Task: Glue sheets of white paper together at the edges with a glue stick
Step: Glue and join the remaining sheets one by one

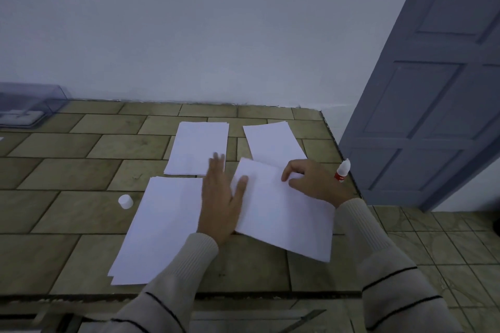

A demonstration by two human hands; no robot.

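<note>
Tiled countertop (81, 176) below a white wall (189, 35): at frame centre, my left hand (220, 197) lies flat on the skewed paper sheet (284, 213); right hand (313, 181), fingers bent, touches its top, pinch unclear. Pressing the seam, I judge; next, the glue bottle (343, 170), centre right.

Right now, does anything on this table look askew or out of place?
The near right sheet lies rotated, its far edge overlapping the far right sheet. The glue bottle stands at the very edge of the table, seemingly uncapped; a white cap sits left of the papers.
</note>
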